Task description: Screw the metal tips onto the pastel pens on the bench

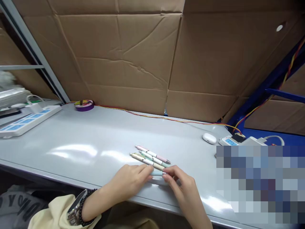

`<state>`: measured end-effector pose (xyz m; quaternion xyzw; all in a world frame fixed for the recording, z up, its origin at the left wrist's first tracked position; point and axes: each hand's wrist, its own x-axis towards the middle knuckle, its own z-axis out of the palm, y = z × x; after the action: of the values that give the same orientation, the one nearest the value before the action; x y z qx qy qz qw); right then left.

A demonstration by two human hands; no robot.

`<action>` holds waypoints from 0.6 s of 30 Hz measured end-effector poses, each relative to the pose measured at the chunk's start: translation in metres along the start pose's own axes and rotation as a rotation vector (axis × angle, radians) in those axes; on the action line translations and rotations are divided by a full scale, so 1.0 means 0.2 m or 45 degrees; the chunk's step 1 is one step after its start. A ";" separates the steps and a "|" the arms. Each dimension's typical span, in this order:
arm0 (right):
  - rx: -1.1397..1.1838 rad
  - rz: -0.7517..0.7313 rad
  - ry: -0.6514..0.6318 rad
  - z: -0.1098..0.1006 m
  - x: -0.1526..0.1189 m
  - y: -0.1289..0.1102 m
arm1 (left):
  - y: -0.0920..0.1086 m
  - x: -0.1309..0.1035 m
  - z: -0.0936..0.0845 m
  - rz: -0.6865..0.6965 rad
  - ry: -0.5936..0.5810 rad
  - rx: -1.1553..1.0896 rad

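1. The left hand (130,181) rests on the grey tabletop (95,140) near its front edge, at about 6 o'clock in the view. Its fingertips are pinched on the left end of a pale blue pen (157,173).
2. The right hand (181,184) lies just to the 3 o'clock side of the left one. Its fingertips are closed on the right end of the same blue pen, so both hands grasp it between them, low over the tabletop.
3. Just beyond the blue pen, toward 12 o'clock, three more pens lie side by side on the tabletop, slanted from upper left to lower right: a pink pen (153,154) farthest away, a green pen (154,160) in the middle and a beige pen (146,161) nearest to the hands. The beige pen's lower end is just beside the fingers; I cannot tell whether it touches them.
4. The left wrist wears a watch (75,208) and a dark bead bracelet (82,206), with a cream sleeve (51,213) behind them.
5. At 10 o'clock, well apart from the hands, a white power strip (26,121) lies along the tabletop's left end, and a purple tape roll (84,105) sits by the cardboard wall (133,57).
6. A red and yellow wire (152,117) runs along the foot of the cardboard toward 3 o'clock.
7. At 2 o'clock a small white case (209,138) lies on the tabletop, near a second power strip (228,141).
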<state>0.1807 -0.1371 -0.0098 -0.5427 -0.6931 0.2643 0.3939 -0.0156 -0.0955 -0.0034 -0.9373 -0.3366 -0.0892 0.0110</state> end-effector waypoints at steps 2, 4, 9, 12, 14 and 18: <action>-0.085 0.004 -0.012 0.01 0.00 0.01 | 0.00 0.00 0.01 0.025 0.042 0.011; -0.172 0.001 -0.017 0.02 0.01 0.02 | 0.00 -0.01 0.01 0.055 0.108 0.014; -0.015 0.021 0.011 0.02 0.00 -0.02 | -0.01 -0.01 0.03 0.148 0.223 -0.010; 0.189 0.019 0.006 0.01 -0.01 -0.05 | 0.00 -0.02 0.01 0.251 0.256 0.013; 0.308 0.058 0.064 0.00 -0.03 -0.04 | 0.00 -0.04 -0.01 0.336 0.337 -0.011; 0.406 0.175 0.194 0.00 -0.03 -0.02 | -0.01 -0.10 0.04 0.552 0.557 -0.182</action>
<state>0.1796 -0.1449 -0.0076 -0.5379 -0.5720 0.3550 0.5074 -0.0309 -0.1060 -0.0149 -0.9443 -0.1115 -0.3076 0.0362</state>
